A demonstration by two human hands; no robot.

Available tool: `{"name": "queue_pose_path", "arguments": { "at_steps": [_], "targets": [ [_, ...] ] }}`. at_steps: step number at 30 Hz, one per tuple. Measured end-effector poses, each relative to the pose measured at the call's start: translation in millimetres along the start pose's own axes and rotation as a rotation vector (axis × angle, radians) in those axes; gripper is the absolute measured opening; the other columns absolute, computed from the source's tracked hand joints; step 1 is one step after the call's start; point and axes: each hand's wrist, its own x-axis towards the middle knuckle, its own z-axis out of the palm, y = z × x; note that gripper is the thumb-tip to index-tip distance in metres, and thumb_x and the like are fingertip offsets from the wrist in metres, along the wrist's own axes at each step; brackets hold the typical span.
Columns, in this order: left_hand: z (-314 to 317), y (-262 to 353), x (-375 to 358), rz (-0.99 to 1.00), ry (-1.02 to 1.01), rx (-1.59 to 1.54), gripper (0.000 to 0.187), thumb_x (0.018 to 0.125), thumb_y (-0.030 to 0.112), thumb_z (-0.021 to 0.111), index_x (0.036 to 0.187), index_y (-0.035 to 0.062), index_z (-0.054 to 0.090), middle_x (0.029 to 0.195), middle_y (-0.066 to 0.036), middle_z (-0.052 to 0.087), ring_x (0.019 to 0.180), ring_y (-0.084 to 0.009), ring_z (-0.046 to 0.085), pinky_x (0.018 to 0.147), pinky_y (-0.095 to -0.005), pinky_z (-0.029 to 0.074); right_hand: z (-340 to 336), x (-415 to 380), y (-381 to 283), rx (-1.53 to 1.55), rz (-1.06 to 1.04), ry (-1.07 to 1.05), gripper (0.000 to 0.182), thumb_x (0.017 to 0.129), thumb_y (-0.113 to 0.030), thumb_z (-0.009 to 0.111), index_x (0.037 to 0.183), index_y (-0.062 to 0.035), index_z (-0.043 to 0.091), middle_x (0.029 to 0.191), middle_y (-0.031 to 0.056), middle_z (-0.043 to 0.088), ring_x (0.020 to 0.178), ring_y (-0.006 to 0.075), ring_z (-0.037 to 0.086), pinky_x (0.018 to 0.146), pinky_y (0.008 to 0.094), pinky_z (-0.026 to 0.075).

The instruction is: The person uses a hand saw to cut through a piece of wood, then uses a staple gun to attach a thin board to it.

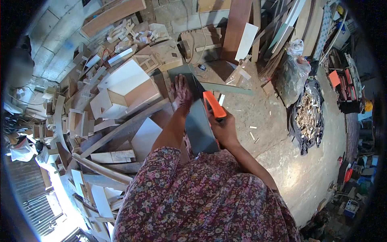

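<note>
A long grey-green board lies lengthwise in front of my body. My left hand rests flat on its upper part, fingers stretched out and pointing away from me. At the board's right edge, my right hand is wrapped round the handle of an orange and black tool. The tool looks like a handsaw, but its blade cannot be made out clearly.
Wooden offcuts and a white-faced box are piled on the left. A thin green strip lies beyond the tool. On the right are a clear plastic bag and a dark sack of wood scraps. Tall boards lean at the back.
</note>
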Motion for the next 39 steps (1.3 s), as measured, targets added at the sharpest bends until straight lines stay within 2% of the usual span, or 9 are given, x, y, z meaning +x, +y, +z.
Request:
{"name": "queue_pose_path", "arguments": {
  "at_steps": [2,4,12,20,30,33,34,36,39],
  "targets": [
    [-13,8,3,-0.027,-0.058,0.048,0.054,0.078,0.011,0.038,0.131,0.0045,0.031,0.14,-0.008,0.026,0.132,-0.0233,0.017,0.107,-0.0421,0.008,-18,-4,-16,0.098,-0.011,-0.002,0.016,0.078,-0.009,0.059,0.089,0.0029,0.056,0.068,0.0097,0.059,0.063,0.0135,0.055,0.058,0.029,0.045],
    [-16,11,2,-0.049,-0.129,0.1,0.053,0.079,0.011,0.037,0.131,0.0052,0.031,0.14,-0.007,0.026,0.132,-0.0226,0.017,0.107,-0.0417,0.008,-33,-12,-29,0.209,0.232,-0.081,0.013,0.078,-0.008,0.059,0.086,0.0025,0.056,0.066,0.0049,0.056,0.062,0.0105,0.052,0.057,0.027,0.043],
    [-10,8,3,-0.03,-0.092,0.129,0.051,0.081,0.011,0.036,0.131,0.0053,0.031,0.14,-0.007,0.026,0.132,-0.0217,0.017,0.107,-0.042,0.009,-24,-25,-23,0.178,0.139,-0.064,0.011,0.079,-0.007,0.058,0.086,0.0015,0.055,0.066,0.0035,0.055,0.06,0.0078,0.05,0.055,0.0254,0.042],
    [-1,0,-1,0.011,-0.023,0.105,0.054,0.077,0.008,0.039,0.13,0.0028,0.031,0.138,-0.01,0.027,0.131,-0.0249,0.019,0.106,-0.043,0.012,3,-29,-5,0.09,-0.021,-0.064,0.013,0.078,-0.008,0.059,0.085,0.0016,0.054,0.069,0.0106,0.059,0.065,0.0147,0.056,0.059,0.0297,0.045],
    [14,-16,-1,0.116,0.082,0.025,0.055,0.077,0.012,0.041,0.131,0.0055,0.031,0.138,-0.008,0.029,0.13,-0.0241,0.021,0.106,-0.0425,0.013,-29,-37,-14,0.128,0.121,-0.106,0.016,0.076,-0.007,0.058,0.09,0.0008,0.055,0.075,0.0128,0.06,0.068,0.0173,0.059,0.062,0.0305,0.046],
    [15,-10,3,0.055,0.072,0.134,0.054,0.078,0.012,0.04,0.131,0.006,0.031,0.138,-0.006,0.029,0.13,-0.0234,0.021,0.106,-0.0426,0.014,-9,-12,13,0.124,-0.089,-0.068,0.015,0.074,-0.005,0.058,0.087,0.0009,0.055,0.074,0.0154,0.059,0.065,0.0241,0.059,0.062,0.0341,0.045],
    [14,-10,2,0.063,0.07,0.137,0.054,0.078,0.012,0.04,0.131,0.006,0.031,0.138,-0.006,0.029,0.13,-0.0234,0.021,0.106,-0.0426,0.014,-2,1,19,0.13,-0.086,-0.061,0.015,0.074,-0.005,0.058,0.087,0.0009,0.055,0.074,0.0154,0.059,0.065,0.0241,0.059,0.062,0.0341,0.045],
    [9,-9,1,0.071,0.077,0.082,0.051,0.08,0.012,0.038,0.13,0.0063,0.033,0.137,-0.006,0.03,0.13,-0.0229,0.022,0.105,-0.0426,0.015,7,24,26,0.104,0.062,-0.097,0.014,0.077,-0.006,0.058,0.09,-0.0016,0.055,0.065,0.0016,0.053,0.056,0.0072,0.049,0.051,0.0233,0.041],
    [0,-1,3,0.004,-0.007,0.112,0.048,0.081,0.012,0.038,0.128,0.0061,0.036,0.136,-0.005,0.032,0.129,-0.0224,0.023,0.104,-0.043,0.016,6,11,24,0.141,0.05,-0.08,0.016,0.075,-0.006,0.058,0.089,0.0003,0.055,0.071,0.009,0.057,0.064,0.0143,0.055,0.058,0.0281,0.044]
  ]
}}
